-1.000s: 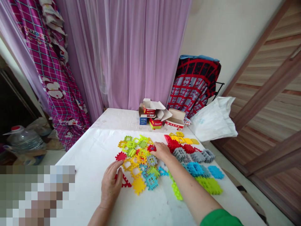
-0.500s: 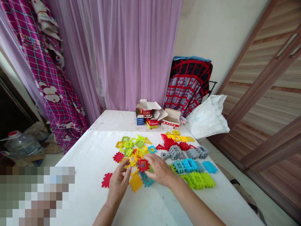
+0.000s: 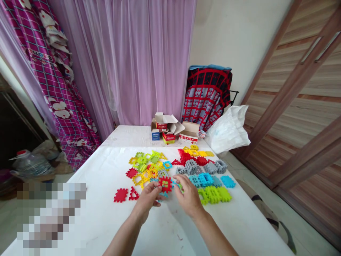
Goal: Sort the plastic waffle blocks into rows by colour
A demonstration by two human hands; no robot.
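Observation:
My left hand pinches a red square window tile with notched edges, held up over the table. Close by on its right is my right hand, thumb and fingers apart. Green shows behind those fingers, and whether they touch that piece I cannot tell. Left of my left hand lie a solid red square tile and a red triangular frame. Just beyond my hands is a mixed heap of interlocking tiles, with yellow frames, green pieces and a blue frame. Blue bits under the held tile are partly hidden.
Sorted rows of tiles lie on the right: yellow, red, grey, blue and green. Small open cartons stand at the back beside a white bag. A wooden wardrobe rises at right.
The red window tile has passed from my right hand to my left. My right hand has drawn away to its right. The solid yellow tile near my left hand no longer shows.

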